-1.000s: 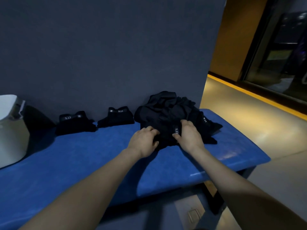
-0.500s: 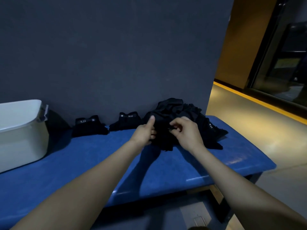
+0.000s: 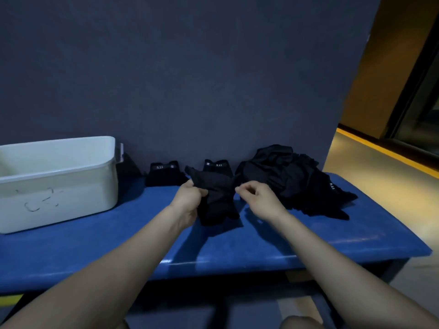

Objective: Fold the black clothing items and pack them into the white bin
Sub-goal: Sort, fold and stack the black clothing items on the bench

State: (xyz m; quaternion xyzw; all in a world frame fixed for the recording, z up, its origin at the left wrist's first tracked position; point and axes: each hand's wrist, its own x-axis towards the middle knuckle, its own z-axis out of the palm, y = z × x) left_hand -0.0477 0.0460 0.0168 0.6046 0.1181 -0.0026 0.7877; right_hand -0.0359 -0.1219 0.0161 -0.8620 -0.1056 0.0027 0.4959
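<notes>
- While one black garment hangs lifted just above the blue bench, between the two hands, it looks crumpled and not yet folded.
- The left hand grips its left edge with curled fingers; the right hand is at its right edge, thumb and forefinger together as if pinching the cloth, though the dark fabric makes the contact hard to confirm.
- Just to the right, a loose pile of black clothes lies against the grey wall, clearly unsorted.
- Behind the held garment, two folded pieces sit by the wall: one nearer the bin and another partly hidden by the lifted cloth.
- The white bin stands at the left end of the bench, well apart from the hands; what shows of its inside holds no clothes.
- My reading: the task is in its early part, with two items folded, one in hand, the pile still waiting, and no packing done.
</notes>
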